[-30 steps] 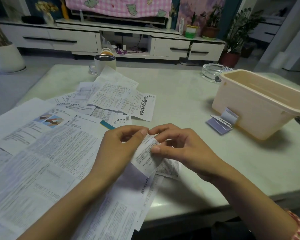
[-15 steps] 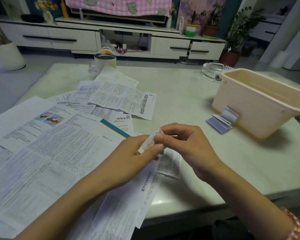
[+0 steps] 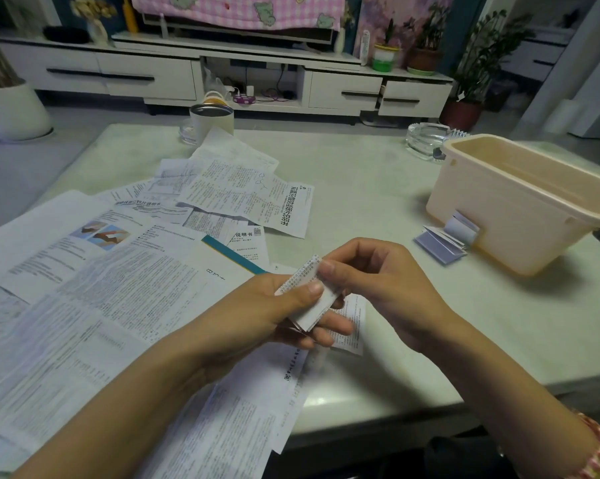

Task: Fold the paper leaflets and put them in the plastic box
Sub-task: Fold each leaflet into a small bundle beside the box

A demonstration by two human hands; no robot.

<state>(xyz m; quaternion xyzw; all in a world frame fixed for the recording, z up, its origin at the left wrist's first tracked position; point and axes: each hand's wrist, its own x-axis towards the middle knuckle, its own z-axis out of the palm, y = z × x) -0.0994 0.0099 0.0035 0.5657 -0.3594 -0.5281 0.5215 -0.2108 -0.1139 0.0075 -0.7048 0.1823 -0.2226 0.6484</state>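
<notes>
A small folded leaflet of printed white paper is held just above the table in front of me. My left hand grips it from below, thumb on top and fingers underneath. My right hand pinches its upper edge with thumb and forefinger. Several unfolded leaflets lie spread over the left half of the table. The beige plastic box stands open at the right. A folded leaflet leans against the box's near wall, outside it.
A white mug stands at the table's far edge, and a glass ashtray sits behind the box. The pale table ends close to my arms. A TV cabinet and potted plants are beyond.
The leaflet has been folded smaller between both hands. My left thumb now presses on top of it, and my right hand has shifted to its upper edge.
</notes>
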